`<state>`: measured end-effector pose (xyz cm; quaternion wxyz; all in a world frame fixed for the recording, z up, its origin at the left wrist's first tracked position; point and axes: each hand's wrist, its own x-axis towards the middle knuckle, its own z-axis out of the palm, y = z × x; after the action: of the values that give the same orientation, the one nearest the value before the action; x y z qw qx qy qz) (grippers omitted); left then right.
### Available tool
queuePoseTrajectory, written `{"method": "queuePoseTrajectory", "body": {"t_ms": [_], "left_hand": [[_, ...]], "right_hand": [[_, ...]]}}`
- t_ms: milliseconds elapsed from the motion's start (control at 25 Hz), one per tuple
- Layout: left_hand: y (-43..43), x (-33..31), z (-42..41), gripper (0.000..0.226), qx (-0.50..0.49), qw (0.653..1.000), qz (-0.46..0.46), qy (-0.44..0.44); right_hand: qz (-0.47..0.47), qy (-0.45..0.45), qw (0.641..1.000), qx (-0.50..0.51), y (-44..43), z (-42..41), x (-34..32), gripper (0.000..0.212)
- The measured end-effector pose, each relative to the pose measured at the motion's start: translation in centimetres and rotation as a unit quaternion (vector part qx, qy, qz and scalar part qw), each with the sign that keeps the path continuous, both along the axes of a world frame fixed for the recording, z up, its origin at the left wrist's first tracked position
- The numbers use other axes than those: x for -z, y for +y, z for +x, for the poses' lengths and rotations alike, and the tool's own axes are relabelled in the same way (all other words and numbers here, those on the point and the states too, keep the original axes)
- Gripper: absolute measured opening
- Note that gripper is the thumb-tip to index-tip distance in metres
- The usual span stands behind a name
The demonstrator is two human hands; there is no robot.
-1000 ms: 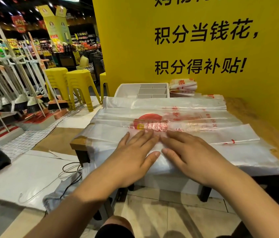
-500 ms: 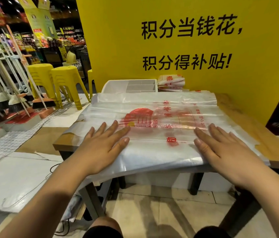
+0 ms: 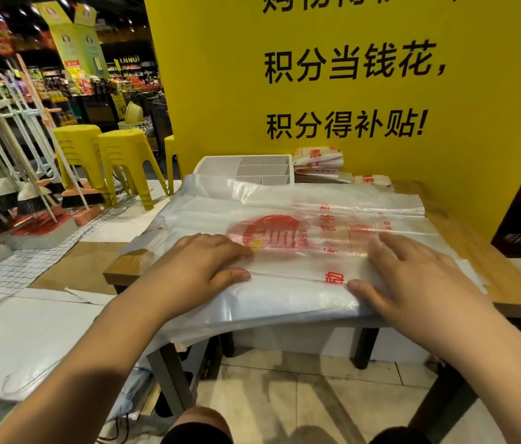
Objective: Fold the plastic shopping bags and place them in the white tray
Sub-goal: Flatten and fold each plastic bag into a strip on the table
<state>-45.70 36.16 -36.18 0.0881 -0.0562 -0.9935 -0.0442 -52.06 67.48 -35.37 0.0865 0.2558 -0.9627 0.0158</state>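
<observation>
A stack of translucent plastic shopping bags (image 3: 285, 302) with red print lies spread flat over the wooden table (image 3: 515, 290). My left hand (image 3: 201, 264) sits on the near left part of the top bag, fingers curled, thumb pinching a crease line in the plastic. My right hand (image 3: 419, 280) lies on the near right part, its fingertips under a translucent layer and its thumb pinching the same crease. The white tray (image 3: 217, 165) with divided compartments stands at the table's far edge. Beside it on the right rests a small pile of folded bags (image 3: 318, 161).
A yellow wall (image 3: 477, 123) with black characters rises right behind the table. Yellow stools (image 3: 124, 155) and a rack of brooms (image 3: 28, 193) stand to the left. White boards and a cable lie on the floor at the lower left.
Both hands lay flat and spread apart on the bag; now the fingers have curled and taken hold of a crease in the top bag, with a layer over my right fingertips.
</observation>
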Motion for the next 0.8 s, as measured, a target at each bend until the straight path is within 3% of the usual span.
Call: {"method": "queuePoseTrajectory", "body": {"t_ms": [80, 200, 480, 560, 800], "left_hand": [[0.6, -0.4, 0.2, 0.059, 0.012, 0.999, -0.036, 0.008], [1.1, -0.3, 0.8, 0.042, 0.02, 0.996, -0.08, 0.041], [-0.4, 0.1, 1.3, 0.035, 0.021, 0.997, -0.03, 0.065], [-0.6, -0.3, 1.5, 0.039, 0.024, 0.998, -0.015, 0.057], [-2.2, -3.5, -1.2, 0.019, -0.024, 0.998, 0.064, -0.005]], "right_hand": [[-0.011, -0.02, 0.996, -0.089, -1.0, -0.1, -0.3, 0.067], [-0.014, -0.016, 0.99, -0.138, -1.3, -0.6, -0.1, 0.059], [-0.068, -0.002, 0.983, -0.169, -0.5, -2.4, 0.1, 0.047], [-0.072, -0.009, 0.983, -0.171, -0.4, -2.9, -0.3, 0.039], [-0.056, -0.081, 0.986, -0.134, -0.9, -6.0, -3.5, 0.021]]}}
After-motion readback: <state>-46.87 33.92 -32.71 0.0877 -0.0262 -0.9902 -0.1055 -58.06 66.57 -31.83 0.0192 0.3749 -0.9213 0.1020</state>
